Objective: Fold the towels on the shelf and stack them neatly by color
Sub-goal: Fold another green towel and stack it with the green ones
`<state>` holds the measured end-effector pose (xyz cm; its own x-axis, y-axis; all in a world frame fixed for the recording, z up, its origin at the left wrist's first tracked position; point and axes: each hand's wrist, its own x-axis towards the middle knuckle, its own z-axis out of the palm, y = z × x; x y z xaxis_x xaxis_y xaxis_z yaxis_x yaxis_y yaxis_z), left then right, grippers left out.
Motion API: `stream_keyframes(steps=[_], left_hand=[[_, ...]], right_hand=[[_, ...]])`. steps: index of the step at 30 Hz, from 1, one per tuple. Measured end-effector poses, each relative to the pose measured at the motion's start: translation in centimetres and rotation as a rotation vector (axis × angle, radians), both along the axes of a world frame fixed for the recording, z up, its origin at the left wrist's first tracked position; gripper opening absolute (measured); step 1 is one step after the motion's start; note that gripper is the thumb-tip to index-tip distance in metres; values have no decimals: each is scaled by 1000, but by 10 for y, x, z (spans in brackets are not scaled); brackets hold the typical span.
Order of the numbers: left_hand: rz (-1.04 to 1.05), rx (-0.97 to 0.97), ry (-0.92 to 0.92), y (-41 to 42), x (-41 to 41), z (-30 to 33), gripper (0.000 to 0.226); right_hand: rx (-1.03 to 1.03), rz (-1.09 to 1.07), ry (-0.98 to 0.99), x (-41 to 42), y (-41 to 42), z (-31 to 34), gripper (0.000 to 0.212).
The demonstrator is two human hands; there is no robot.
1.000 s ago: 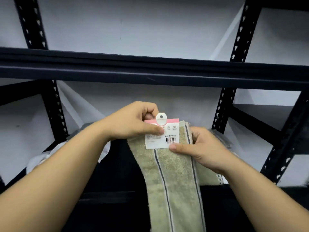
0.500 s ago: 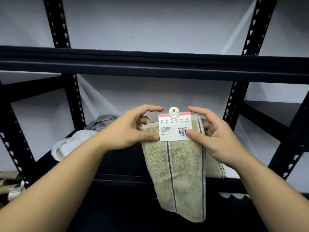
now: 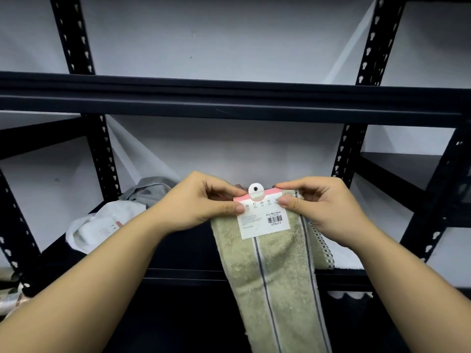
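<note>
A beige towel with thin dark stripes hangs down in front of the black shelf. A white and pink paper tag with a barcode sits at its top edge. My left hand pinches the towel's top left corner at the tag. My right hand pinches the top right corner, thumb on the tag. A crumpled white towel and a grey towel lie on the shelf at the left. Behind my right hand part of another beige towel with a checked border lies on the shelf.
A black shelf beam crosses above my hands. Perforated black uprights stand left and right. A white scalloped cloth edge hangs over the shelf front at the right. A second shelf unit stands at the far right.
Both hands have risen and closed into pinches on the towel's top corners at the tag. The towel hangs longer in front of the shelf, and the view has tilted up.
</note>
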<state>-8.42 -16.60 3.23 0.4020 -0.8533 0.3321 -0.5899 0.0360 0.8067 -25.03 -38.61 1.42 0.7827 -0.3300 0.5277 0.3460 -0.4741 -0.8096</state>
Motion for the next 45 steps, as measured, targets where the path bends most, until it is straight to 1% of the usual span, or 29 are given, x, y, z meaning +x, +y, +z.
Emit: stream_keyframes(steps=[2, 3, 6, 7, 9, 10, 12, 13, 15, 18, 21, 22, 24, 26, 28, 30, 33, 35, 36, 37, 38, 39, 41, 42, 45], left_hand=[[22, 31, -67, -6, 0, -1, 19], [37, 54, -102, -9, -1, 1, 19], [29, 160, -151, -22, -6, 12, 36], [0, 214, -183, -26, -7, 17, 36], [-40, 316, -264, -32, -7, 26, 26], [-41, 334, -282, -34, -6, 29, 23], [-15, 291, -274, -34, -2, 32, 20], [4, 253, -257, -34, 0, 32, 18], [50, 193, -210, -32, 5, 31, 16], [116, 148, -163, -25, 19, 32, 14], [209, 126, -106, -12, 40, 30, 12], [248, 116, -77, -7, 48, 28, 12], [330, 94, -15, 1, 66, 21, 13], [405, 97, 67, 10, 87, 8, 12], [470, 138, 116, 21, 108, -8, 10], [509, 220, 123, 33, 128, -25, 12], [514, 361, 225, 53, 153, -51, 16], [492, 466, 297, 65, 166, -67, 32], [495, 505, 307, 69, 172, -76, 34], [509, 527, 300, 71, 177, -84, 30], [524, 536, 291, 71, 182, -92, 24], [542, 548, 276, 70, 187, -99, 24], [553, 584, 236, 68, 194, -111, 26], [548, 598, 223, 66, 197, -115, 28], [542, 631, 169, 66, 209, -126, 29]], right_hand=[[-13, -7, 16, 3, 1, -2, 27], [-21, 13, 26, 4, 2, -3, 27], [-33, 98, 46, 8, 8, -1, 27], [-44, 113, 44, 11, 10, -2, 26], [-42, 95, 3, 17, 12, -4, 27], [-23, 67, -31, 19, 12, -7, 29], [2, 27, -33, 22, 9, -13, 37], [-10, 19, 14, 24, 6, -17, 39], [-31, 68, 185, 25, 2, -26, 33], [30, 166, 424, 29, -3, -44, 25], [-52, 187, 553, 34, -16, -62, 15], [-63, 202, 595, 36, -20, -69, 17], [-21, 251, 672, 42, -31, -83, 22], [51, 297, 731, 48, -41, -93, 17], [82, 309, 796, 53, -49, -95, 18], [103, 324, 843, 61, -57, -94, 21], [158, 237, 869, 80, -62, -90, 5], [193, 163, 898, 98, -61, -88, 7], [173, 127, 907, 107, -60, -87, 12], [130, 92, 908, 117, -60, -88, 16], [76, 57, 902, 127, -59, -89, 17], [17, 14, 887, 137, -60, -92, 14], [-121, -76, 858, 153, -62, -98, 10], [-171, -109, 840, 160, -63, -102, 12], [-228, -188, 773, 176, -62, -114, 20]])
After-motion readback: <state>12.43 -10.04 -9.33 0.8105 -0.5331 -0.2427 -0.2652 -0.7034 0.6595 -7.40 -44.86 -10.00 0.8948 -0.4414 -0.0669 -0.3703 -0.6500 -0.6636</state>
